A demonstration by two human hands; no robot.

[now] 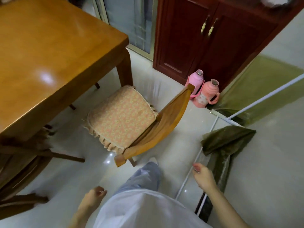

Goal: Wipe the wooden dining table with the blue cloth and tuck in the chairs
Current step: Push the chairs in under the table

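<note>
The wooden dining table (49, 51) fills the upper left, its glossy top bare. A wooden chair (166, 119) with a patterned pink-and-yellow seat cushion (121, 117) stands pulled out from the table's right corner, its curved backrest towards me. Part of a second, darker chair (24, 155) shows under the table's near edge at left. My left hand (95, 195) hangs low at the bottom centre, fingers loosely curled, holding nothing. My right hand (203, 176) is at the lower right, fingers apart and empty, well short of the chair's back. No blue cloth is in view.
A dark red cabinet (205, 46) stands at the back. Two pink thermos flasks (203, 91) sit on the floor at its foot, just behind the chair. Green cloth (225, 140) hangs on a white frame at right. Pale glossy tiles cover the floor.
</note>
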